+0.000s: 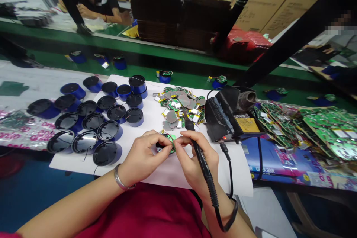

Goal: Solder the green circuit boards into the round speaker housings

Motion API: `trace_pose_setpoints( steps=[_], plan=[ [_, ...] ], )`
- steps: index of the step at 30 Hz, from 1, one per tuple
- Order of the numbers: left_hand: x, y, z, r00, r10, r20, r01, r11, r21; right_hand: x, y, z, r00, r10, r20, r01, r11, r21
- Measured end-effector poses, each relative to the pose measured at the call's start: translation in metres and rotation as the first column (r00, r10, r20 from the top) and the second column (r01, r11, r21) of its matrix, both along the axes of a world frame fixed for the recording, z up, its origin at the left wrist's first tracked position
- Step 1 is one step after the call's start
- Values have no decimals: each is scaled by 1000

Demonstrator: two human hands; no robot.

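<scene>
My left hand [146, 152] pinches a thin wire at a small green circuit board [170, 139], its thumb and forefinger close together. Facing it, my right hand [196, 156] also has its fingertips closed at the board's wire. A black soldering iron [203, 161] rests in that same hand, its tip pointing away from me over a pile of small circuit boards [181, 106] with silver battery cells. Part of the board between my hands is hidden by the fingers. Left of my hands stand several blue round housings [107, 152] with black insides, some trailing wires.
A black soldering station [220, 115] with a yellow sponge [247, 124] stands right of the pile. Further right lie stacked green board panels [331, 130]. Behind runs a green conveyor [189, 70] carrying blue housings with boards. A person [103, 3] sits beyond it, near stacked cartons [270, 0].
</scene>
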State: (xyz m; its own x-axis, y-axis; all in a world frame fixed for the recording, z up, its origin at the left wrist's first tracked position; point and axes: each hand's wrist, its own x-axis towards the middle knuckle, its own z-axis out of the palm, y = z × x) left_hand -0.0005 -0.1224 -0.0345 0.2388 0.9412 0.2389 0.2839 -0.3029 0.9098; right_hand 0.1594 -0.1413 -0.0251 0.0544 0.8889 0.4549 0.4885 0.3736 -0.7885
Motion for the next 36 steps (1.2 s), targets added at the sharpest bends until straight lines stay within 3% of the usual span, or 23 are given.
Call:
trace_pose_setpoints(
  steps=[7,14,24,30,34,36],
  plan=[
    [0,2,4,1000,-10,5,10,999,-52,-1,-2,-1,1000,-24,-16,24,999,21],
    [-5,9,14,984,-178,-25,169,964,-205,1,-2,1,999,-35,35,33,998,51],
    [-3,12,14,978,-154,142,195,917,-347,4,-3,0,996,-44,75,38,996,82],
    [1,11,12,983,-116,142,153,944,-291,3,-4,-2,997,-37,69,32,997,72],
    [-4,11,9,996,-76,46,82,988,-130,6,-8,-1,998,-29,64,25,997,72],
    [-8,12,6,997,-75,-10,75,997,-14,11,-12,4,994,-86,71,81,994,74]
  ],
)
